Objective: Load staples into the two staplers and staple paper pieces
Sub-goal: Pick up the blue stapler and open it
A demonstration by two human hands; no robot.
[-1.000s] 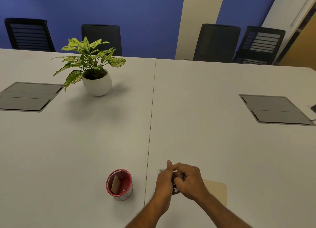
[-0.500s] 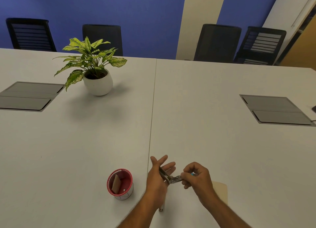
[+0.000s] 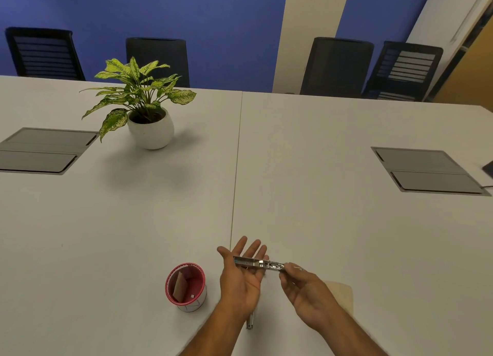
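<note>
A small metal stapler [image 3: 257, 263] lies across the left hand [image 3: 241, 273], whose fingers are spread straight beneath it as a cradle. The right hand [image 3: 304, 289] pinches its far end with curled fingers, likely steadying it or drawing out the staple track (too small to tell). Below lies a metal piece [image 3: 249, 322], perhaps the second stapler; nearby, a tan paper [image 3: 342, 294] and a red cup [image 3: 186, 286] on the tabletop [image 3: 346, 222].

Metal stapler [image 3: 257, 263] across flat left palm [image 3: 241, 273], right hand [image 3: 301, 283] pinching its end
</note>
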